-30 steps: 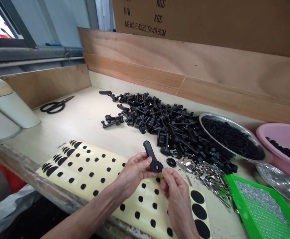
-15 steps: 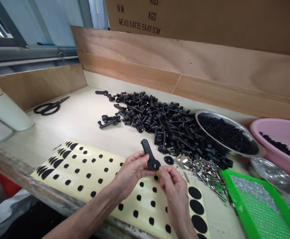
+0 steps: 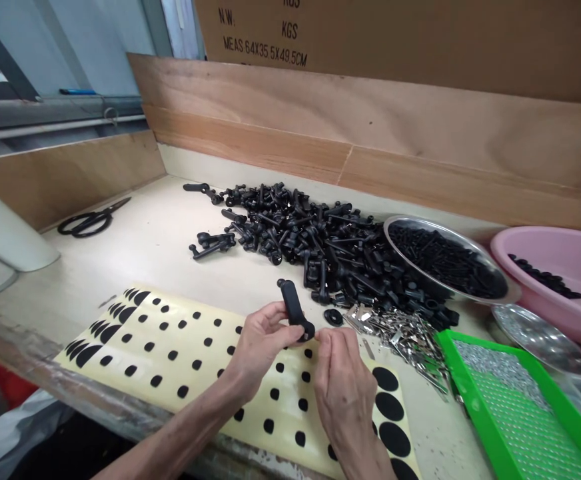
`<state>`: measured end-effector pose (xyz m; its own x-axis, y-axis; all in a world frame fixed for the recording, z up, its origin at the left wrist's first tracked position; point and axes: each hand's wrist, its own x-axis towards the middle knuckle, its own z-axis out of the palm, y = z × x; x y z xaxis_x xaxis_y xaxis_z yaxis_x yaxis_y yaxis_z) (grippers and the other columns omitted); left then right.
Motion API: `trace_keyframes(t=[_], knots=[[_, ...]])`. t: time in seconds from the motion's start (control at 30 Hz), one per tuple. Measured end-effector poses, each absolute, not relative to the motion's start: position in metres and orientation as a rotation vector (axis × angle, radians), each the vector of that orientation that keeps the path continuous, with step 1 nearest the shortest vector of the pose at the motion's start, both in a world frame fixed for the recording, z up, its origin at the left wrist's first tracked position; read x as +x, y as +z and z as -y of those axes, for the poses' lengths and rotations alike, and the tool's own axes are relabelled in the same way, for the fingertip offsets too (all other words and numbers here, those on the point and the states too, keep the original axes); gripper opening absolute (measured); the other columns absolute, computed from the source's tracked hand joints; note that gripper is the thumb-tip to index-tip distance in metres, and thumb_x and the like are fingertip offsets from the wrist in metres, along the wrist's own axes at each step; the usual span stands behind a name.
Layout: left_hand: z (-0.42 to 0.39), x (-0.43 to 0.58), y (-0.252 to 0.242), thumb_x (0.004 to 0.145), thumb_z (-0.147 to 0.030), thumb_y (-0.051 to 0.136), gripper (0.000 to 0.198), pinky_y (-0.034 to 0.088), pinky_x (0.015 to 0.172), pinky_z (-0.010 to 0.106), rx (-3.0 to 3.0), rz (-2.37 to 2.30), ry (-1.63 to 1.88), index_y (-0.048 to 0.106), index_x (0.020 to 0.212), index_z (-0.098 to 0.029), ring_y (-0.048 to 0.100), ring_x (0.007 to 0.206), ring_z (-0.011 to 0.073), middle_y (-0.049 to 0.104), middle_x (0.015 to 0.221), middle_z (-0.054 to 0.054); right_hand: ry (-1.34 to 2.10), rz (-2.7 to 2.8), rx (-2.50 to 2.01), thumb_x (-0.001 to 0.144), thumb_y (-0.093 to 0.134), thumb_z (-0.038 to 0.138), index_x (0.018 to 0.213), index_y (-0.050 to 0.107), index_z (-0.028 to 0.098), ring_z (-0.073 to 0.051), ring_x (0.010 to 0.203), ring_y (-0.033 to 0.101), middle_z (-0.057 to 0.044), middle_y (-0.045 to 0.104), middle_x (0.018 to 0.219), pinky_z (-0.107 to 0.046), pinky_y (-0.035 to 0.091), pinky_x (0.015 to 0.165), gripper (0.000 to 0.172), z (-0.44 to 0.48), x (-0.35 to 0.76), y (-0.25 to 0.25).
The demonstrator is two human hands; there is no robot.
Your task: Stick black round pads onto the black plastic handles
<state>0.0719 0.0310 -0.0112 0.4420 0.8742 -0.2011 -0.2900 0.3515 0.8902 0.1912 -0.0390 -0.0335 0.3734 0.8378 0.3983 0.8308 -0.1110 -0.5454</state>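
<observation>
- Your left hand (image 3: pixel 260 347) clamps its fingers on a black plastic handle (image 3: pixel 293 310).
- Your right hand (image 3: pixel 343 393) holds its fingers together at the handle's round end, above the sticker sheet (image 3: pixel 205 347) on the desk (image 3: pixel 120 267).

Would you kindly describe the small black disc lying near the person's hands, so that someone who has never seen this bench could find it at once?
On the bench, find the big heap of black levers. At its near edge, just beyond the right hand, lies a small round black disc. It sits alone beside the silver clips, and its round shape sets it apart from the long levers.
</observation>
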Motion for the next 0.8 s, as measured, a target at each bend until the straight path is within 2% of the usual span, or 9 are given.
trace_keyframes(t=[0.17, 0.3, 0.37, 0.47, 0.53, 0.6, 0.67, 0.8], knots=[[-0.032, 0.072, -0.015, 0.074, -0.019, 0.073, 0.023, 0.054, 0.080, 0.037, 0.861, -0.778, 0.812, 0.069, 0.096, -0.012, 0.065, 0.088, 0.0214, 0.070, 0.098, 0.010, -0.265, 1.621, -2.045, 0.096, 0.037, 0.022, 0.087, 0.061, 0.020, -0.017, 0.063, 0.056, -0.008, 0.059, 0.088, -0.027, 0.031, 0.049, 0.025, 0.041, 0.191, -0.036], [-0.031, 0.073, -0.013, 0.074, -0.020, 0.073, 0.023, 0.055, 0.080, 0.039, 0.825, -0.745, 0.782, 0.069, 0.095, -0.011, 0.066, 0.083, 0.0206, 0.071, 0.096, 0.011, -0.302, 1.626, -2.094, 0.091, 0.034, 0.014, 0.110, 0.063, 0.016, -0.022, 0.071, 0.058, -0.012, 0.062, 0.094, -0.031, 0.035, 0.053, 0.035, 0.040, 0.205, -0.042], [-0.031, 0.073, -0.011, 0.075, -0.021, 0.073, 0.022, 0.056, 0.080, 0.038, 0.812, -0.732, 0.787, 0.070, 0.095, -0.011, 0.065, 0.081, 0.0191, 0.071, 0.094, 0.010, -0.153, 1.528, -2.042, 0.091, 0.033, 0.016, 0.112, 0.064, 0.017, -0.024, 0.077, 0.059, -0.013, 0.063, 0.097, -0.032, 0.039, 0.059, 0.037, 0.039, 0.214, -0.042], [-0.031, 0.073, -0.010, 0.076, -0.021, 0.072, 0.019, 0.056, 0.078, 0.034, 0.799, -0.724, 0.794, 0.070, 0.092, -0.011, 0.065, 0.080, 0.0173, 0.071, 0.094, 0.009, 0.350, 1.258, -1.776, 0.093, 0.042, 0.034, 0.101, 0.067, 0.021, -0.022, 0.080, 0.060, -0.009, 0.066, 0.095, -0.032, 0.044, 0.067, 0.029, 0.037, 0.222, -0.032], [-0.032, 0.072, -0.012, 0.078, -0.022, 0.071, 0.018, 0.056, 0.076, 0.033, 0.791, -0.692, 0.764, 0.070, 0.091, -0.010, 0.065, 0.079, 0.0169, 0.071, 0.096, 0.011, 0.730, 1.066, -1.556, 0.089, 0.052, 0.046, 0.099, 0.066, 0.022, -0.018, 0.070, 0.059, -0.004, 0.066, 0.083, -0.029, 0.045, 0.062, 0.030, 0.035, 0.219, -0.024], [-0.033, 0.071, -0.013, 0.080, -0.023, 0.068, 0.018, 0.056, 0.074, 0.032, 0.787, -0.653, 0.723, 0.069, 0.091, -0.009, 0.065, 0.075, 0.0161, 0.070, 0.096, 0.012, 0.982, 0.939, -1.397, 0.081, 0.063, 0.050, 0.097, 0.065, 0.021, -0.014, 0.058, 0.054, 0.000, 0.063, 0.073, -0.025, 0.043, 0.054, 0.033, 0.034, 0.214, -0.018], [-0.032, 0.070, -0.012, 0.082, -0.024, 0.067, 0.018, 0.055, 0.072, 0.031, 0.808, -0.627, 0.696, 0.069, 0.092, -0.009, 0.065, 0.071, 0.0150, 0.070, 0.093, 0.012, 1.071, 0.905, -1.318, 0.078, 0.068, 0.049, 0.090, 0.064, 0.019, -0.012, 0.055, 0.052, 0.001, 0.061, 0.068, -0.023, 0.041, 0.052, 0.033, 0.032, 0.210, -0.016], [-0.025, 0.069, -0.007, 0.084, -0.030, 0.064, 0.024, 0.053, 0.070, 0.029, 0.914, -0.575, 0.704, 0.068, 0.096, -0.009, 0.066, 0.070, 0.0163, 0.070, 0.089, 0.012, 1.081, 0.930, -1.284, 0.086, 0.057, 0.051, 0.083, 0.062, 0.018, -0.010, 0.050, 0.048, 0.004, 0.054, 0.057, -0.022, 0.039, 0.050, 0.034, 0.032, 0.211, -0.018]])
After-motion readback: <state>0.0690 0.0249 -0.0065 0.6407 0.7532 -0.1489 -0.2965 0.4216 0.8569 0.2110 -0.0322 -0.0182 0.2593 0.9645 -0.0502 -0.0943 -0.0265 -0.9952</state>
